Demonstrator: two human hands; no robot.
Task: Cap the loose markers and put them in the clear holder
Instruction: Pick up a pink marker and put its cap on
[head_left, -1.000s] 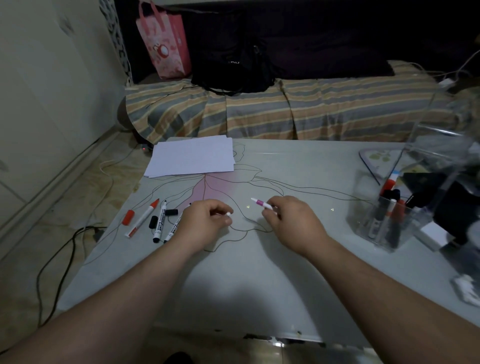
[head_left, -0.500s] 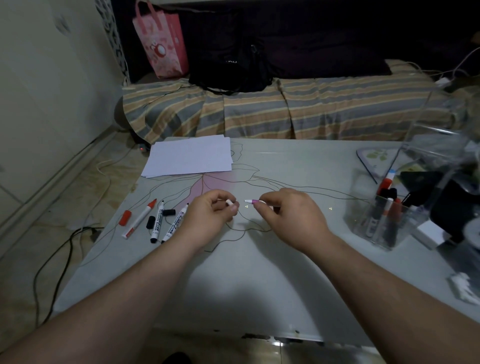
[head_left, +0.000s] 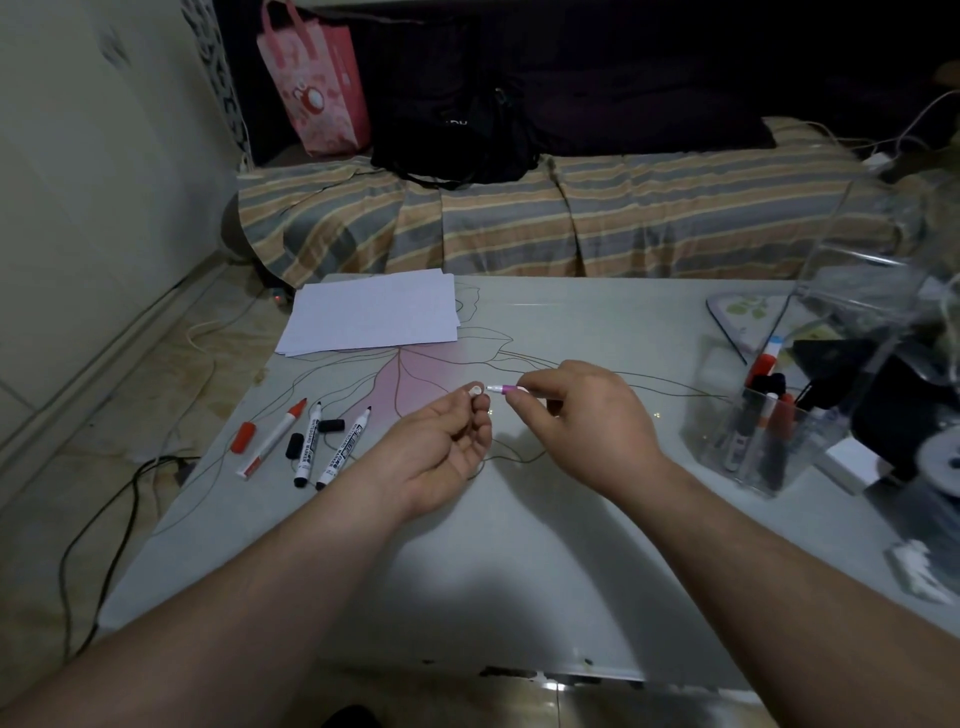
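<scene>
My right hand pinches a pink marker, its tip pointing left. My left hand holds a small white cap between thumb and fingers, a short gap from that tip. Both hands hover above the middle of the table. To the left lie a red marker and two black markers, all uncapped. Beside them sit a red cap and two black caps. The clear holder stands at the right with several markers upright in it.
A stack of white paper lies at the table's far left. Clear plastic packaging, dark objects and a white box crowd the right edge. A striped couch runs behind the table. Cables trail on the floor at left.
Both hands have lifted off the table and come together. The cap in my left hand now faces the pink marker's tip, with the gap between them much smaller.
</scene>
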